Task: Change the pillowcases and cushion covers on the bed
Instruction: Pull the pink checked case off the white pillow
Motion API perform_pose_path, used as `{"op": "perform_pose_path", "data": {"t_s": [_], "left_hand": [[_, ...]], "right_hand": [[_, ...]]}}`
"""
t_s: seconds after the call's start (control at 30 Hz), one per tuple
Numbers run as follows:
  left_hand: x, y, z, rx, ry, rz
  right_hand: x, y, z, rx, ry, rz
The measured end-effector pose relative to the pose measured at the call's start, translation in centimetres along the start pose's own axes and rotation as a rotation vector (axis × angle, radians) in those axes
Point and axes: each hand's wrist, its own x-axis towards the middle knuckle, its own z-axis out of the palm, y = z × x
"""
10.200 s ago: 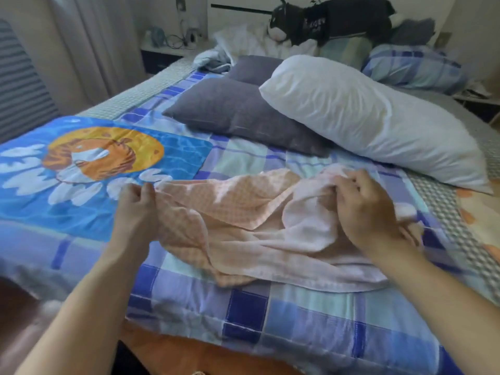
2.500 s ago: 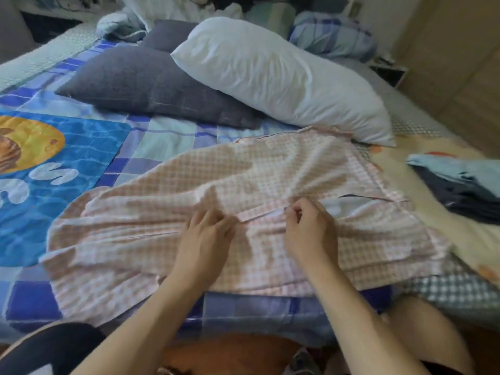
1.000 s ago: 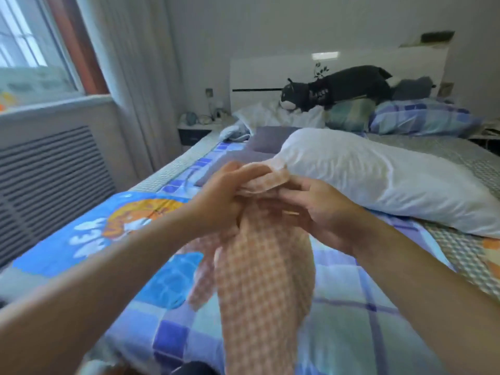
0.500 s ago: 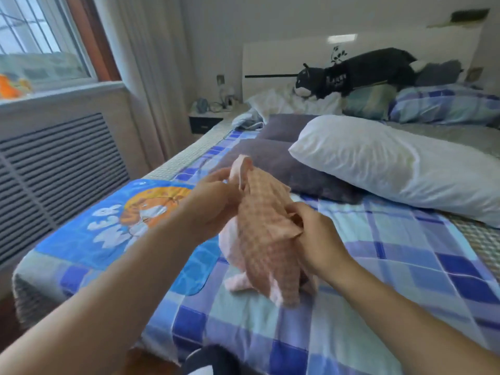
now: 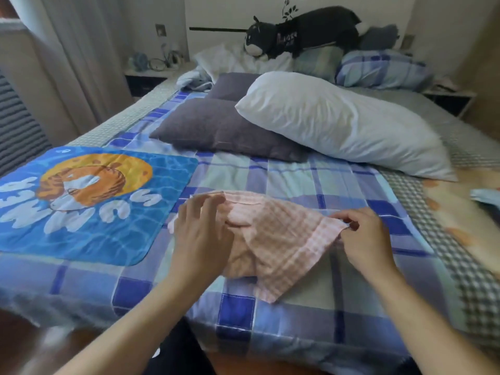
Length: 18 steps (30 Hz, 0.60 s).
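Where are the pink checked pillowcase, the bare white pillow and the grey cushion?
pink checked pillowcase (image 5: 281,239), head view, middle of the cloth.
bare white pillow (image 5: 338,123), head view, middle of its top.
grey cushion (image 5: 221,128), head view, centre of its face.

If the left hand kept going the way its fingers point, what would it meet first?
The left hand points up the bed. It already touches the pink checked pillowcase; beyond that comes bare plaid quilt, then probably the grey cushion, though depth is unclear.

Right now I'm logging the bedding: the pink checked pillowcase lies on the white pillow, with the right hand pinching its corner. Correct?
Not quite. In the head view the pink checked pillowcase lies on the blue plaid quilt, apart from the white pillow. The right hand does pinch its corner.
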Motion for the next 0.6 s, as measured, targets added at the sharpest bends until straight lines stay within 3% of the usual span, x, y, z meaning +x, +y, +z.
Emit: {"op": "perform_pose_path", "data": {"t_s": [0.03, 0.1, 0.17, 0.23, 0.33, 0.47, 0.53, 0.6], "left_hand": [[0.2, 0.6, 0.5, 0.016, -0.014, 0.103], [0.6, 1.5, 1.7, 0.070, -0.212, 0.219], [0.6, 1.7, 3.3, 0.115, -0.466, 0.253], [0.1, 2.0, 4.7, 0.132, -0.604, 0.256], [-0.2, 3.2, 6.2, 0.151, -0.600, 0.232], [-0.4, 5.6, 8.0, 0.116, -0.560, 0.249], [-0.4, 6.3, 8.6, 0.088, -0.563, 0.272], [-0.3, 6.3, 9.0, 0.072, -0.561, 0.270]], "right_hand": [[0.2, 1.3, -1.2, -0.003, 0.009, 0.019], [0.5, 4.0, -3.4, -0.007, 0.020, 0.074], [0.3, 6.2, -5.4, -0.045, 0.064, 0.188], [-0.4, 7.6, -6.6, -0.228, 0.157, 0.266], [-2.2, 6.2, -5.5, -0.359, 0.230, 0.070], [-3.0, 3.6, -0.7, -0.537, -0.116, -0.269], [-2.6, 3.9, 0.6, -0.648, -0.186, -0.263], [-2.2, 3.9, 0.4, -0.644, -0.124, -0.198]]}}
